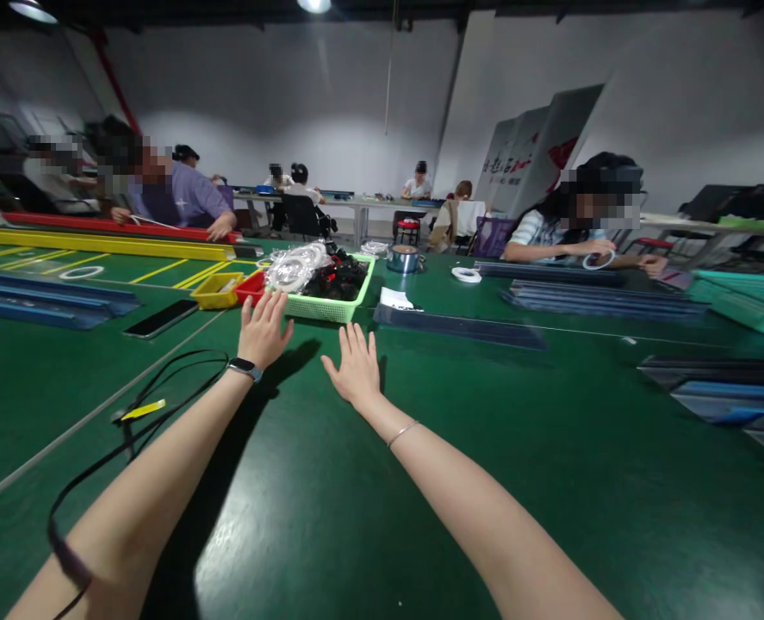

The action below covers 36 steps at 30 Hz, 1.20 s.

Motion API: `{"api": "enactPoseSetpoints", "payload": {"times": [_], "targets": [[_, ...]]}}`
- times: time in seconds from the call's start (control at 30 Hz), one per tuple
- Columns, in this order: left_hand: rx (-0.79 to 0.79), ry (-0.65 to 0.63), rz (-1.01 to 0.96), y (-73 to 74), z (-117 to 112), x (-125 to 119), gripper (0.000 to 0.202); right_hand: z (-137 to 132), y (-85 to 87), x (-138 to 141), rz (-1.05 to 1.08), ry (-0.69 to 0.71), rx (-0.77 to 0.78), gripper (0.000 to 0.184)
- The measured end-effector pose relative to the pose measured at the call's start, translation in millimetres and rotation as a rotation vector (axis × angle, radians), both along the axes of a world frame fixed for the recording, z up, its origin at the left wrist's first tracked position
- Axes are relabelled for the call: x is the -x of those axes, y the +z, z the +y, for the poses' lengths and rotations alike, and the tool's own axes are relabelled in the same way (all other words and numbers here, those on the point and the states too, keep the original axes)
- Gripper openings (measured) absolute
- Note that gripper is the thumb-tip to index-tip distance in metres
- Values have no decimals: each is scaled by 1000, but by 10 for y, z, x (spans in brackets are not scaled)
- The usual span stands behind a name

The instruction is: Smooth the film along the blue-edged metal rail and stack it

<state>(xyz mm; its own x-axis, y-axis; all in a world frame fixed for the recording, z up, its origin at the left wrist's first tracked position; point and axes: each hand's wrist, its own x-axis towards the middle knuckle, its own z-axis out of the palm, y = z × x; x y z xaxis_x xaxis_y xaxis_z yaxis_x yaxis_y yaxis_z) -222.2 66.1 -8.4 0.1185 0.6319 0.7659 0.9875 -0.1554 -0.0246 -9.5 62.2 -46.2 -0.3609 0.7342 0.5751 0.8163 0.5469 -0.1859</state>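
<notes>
Both my arms reach forward over a green table [330,482]. My left hand [264,327] is open with fingers spread, fingertips close to the near edge of a light green basket [333,307]; a dark band sits on that wrist. My right hand [356,366] is open too, fingers stretched out, hovering just above the table short of the basket; a thin bracelet circles the wrist. The basket holds black and red parts [339,277] and clear plastic bags [295,269]. Neither hand holds anything.
A yellow tray [217,293] and a red tray [251,287] stand left of the basket. A phone [160,319] and a black cable [142,405] lie at left. Blue strips [459,327] lie ahead and right. Other people sit at the table's far sides.
</notes>
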Motion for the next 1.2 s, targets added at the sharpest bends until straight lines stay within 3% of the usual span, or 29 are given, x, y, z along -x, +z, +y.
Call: {"api": "enactPoseSetpoints", "payload": {"times": [0.1,0.2,0.27,0.5,0.63,0.97,1.07,1.2], "targets": [[62,119,-38,-152,-90,398,59,38,-4,96,20,7,42,67],[261,288,-68,-313,-147,701,57,104,-28,133,19,32,146,66],[308,361,-98,-384,-165,869,55,152,-56,149,-3,61,220,61],[499,421,-150,-365,-285,1449,37,255,-139,169,-20,99,290,47],[520,395,-147,-352,-330,1560,34,262,-127,177,-14,108,300,48],[483,374,-182,-363,-344,1420,30,291,-103,133,-39,140,325,50],[425,456,-242,-302,-360,1517,33,296,-109,136,-41,144,328,50],[318,716,-389,-139,-437,1909,46,293,-105,150,-43,143,330,50]]}}
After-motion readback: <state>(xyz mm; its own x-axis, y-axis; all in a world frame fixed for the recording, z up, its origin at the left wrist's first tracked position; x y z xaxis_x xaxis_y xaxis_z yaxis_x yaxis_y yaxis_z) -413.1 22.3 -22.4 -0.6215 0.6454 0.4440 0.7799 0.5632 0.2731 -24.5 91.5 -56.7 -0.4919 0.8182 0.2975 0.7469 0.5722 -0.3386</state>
